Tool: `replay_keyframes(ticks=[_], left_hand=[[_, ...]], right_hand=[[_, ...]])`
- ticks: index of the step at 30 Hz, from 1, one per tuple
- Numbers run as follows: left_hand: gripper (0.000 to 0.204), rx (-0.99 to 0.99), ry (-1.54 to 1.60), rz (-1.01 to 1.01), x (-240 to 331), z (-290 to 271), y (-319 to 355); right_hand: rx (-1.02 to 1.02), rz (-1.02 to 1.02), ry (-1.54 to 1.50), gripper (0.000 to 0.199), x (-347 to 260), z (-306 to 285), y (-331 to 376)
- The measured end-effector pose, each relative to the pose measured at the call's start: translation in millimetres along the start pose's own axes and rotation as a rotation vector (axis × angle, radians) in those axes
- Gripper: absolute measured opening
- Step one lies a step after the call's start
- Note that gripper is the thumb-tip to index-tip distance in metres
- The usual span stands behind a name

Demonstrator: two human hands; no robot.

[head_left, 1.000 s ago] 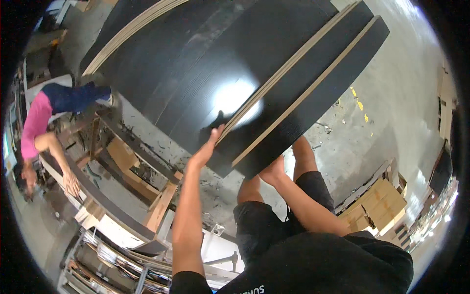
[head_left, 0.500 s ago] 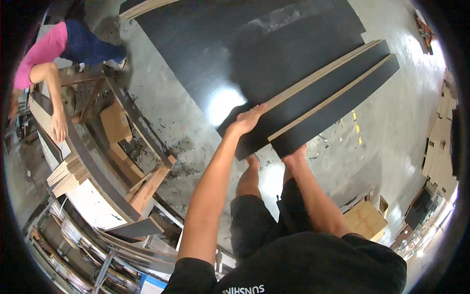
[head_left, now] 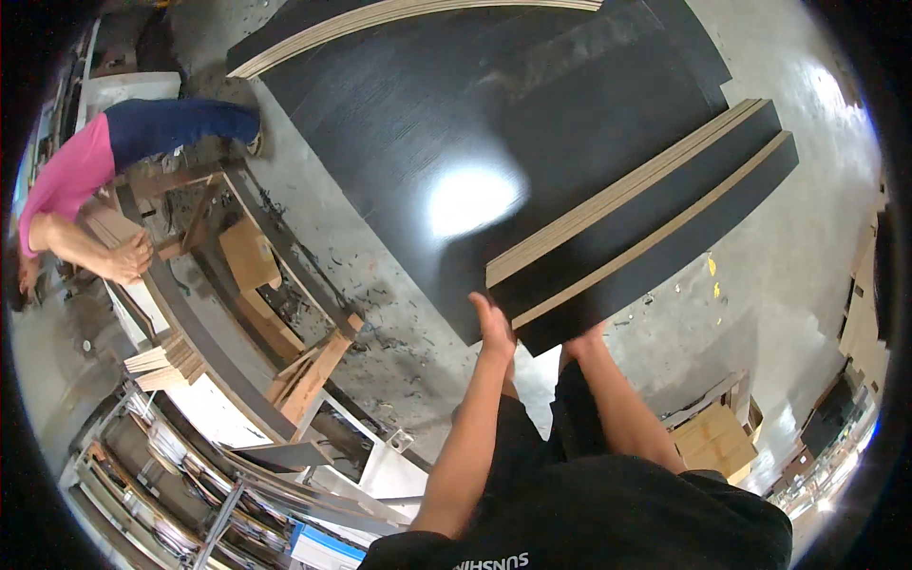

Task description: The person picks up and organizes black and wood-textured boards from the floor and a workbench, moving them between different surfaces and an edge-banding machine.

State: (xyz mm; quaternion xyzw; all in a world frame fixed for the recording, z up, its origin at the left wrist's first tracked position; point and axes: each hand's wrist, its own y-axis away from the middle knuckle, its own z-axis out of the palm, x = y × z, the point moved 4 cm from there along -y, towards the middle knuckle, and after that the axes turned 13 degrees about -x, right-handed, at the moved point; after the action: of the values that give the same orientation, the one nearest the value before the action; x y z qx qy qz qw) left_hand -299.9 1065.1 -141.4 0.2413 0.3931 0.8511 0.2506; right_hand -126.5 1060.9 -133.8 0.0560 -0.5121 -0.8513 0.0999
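Observation:
Long black strips with pale plywood edges lie along the right side of a large black panel (head_left: 399, 133). A bundle of pale layered edges (head_left: 617, 195) runs along the inner strip (head_left: 632, 214); an outer black strip (head_left: 679, 233) lies beside it. My left hand (head_left: 495, 331) is at the near ends of the strips, open, with the thumb raised and the palm side toward them. Under the near end of the outer strip, my right hand (head_left: 586, 342) is partly hidden. Its fingers are out of sight, so its grip does not show.
A curved wooden frame (head_left: 223, 351) stands at left, where a co-worker in a pink top rests a hand (head_left: 131, 258). More curved strips (head_left: 408, 11) lie at the panel's far edge. Cardboard boxes (head_left: 714, 442) sit at lower right; scraps litter the grey floor (head_left: 380, 313).
My left hand has come off the top of the bundled edges and drawn back to the strips' near ends. The whole view has shifted, and the co-worker's arm has moved along the frame.

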Motion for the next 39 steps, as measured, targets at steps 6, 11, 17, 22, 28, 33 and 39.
replay_keyframes(ticks=[6,11,17,22,28,33,39], left_hand=[[0.1,0.077,-0.039,-0.018,-5.3,0.1,0.2],[0.085,0.1,-0.309,0.093,6.9,-16.8,4.3],[0.075,0.409,-1.391,0.242,182.2,-72.1,18.2],[0.086,0.434,-0.798,0.426,443.9,-91.6,-20.1],[0.091,0.398,-0.894,0.461,750.7,-46.8,-183.7],[0.117,0.15,-0.82,0.324,865.2,-21.8,-273.7],[0.083,0.01,-0.86,0.198,891.1,-15.0,-290.2]], right_hand=[[-0.124,0.094,-0.08,0.07,-2.0,3.7,-1.0],[-0.166,0.057,0.005,0.072,-36.5,-9.3,-11.7],[0.318,-0.356,0.381,0.068,-247.3,-116.5,-4.4],[0.657,-1.029,0.805,0.038,-402.9,-122.5,103.4],[0.817,-1.186,1.378,0.047,-257.0,24.2,223.8],[0.611,-1.049,1.7,0.033,-77.7,159.5,169.0],[-0.027,-0.8,1.724,0.03,107.7,318.2,-19.6]])
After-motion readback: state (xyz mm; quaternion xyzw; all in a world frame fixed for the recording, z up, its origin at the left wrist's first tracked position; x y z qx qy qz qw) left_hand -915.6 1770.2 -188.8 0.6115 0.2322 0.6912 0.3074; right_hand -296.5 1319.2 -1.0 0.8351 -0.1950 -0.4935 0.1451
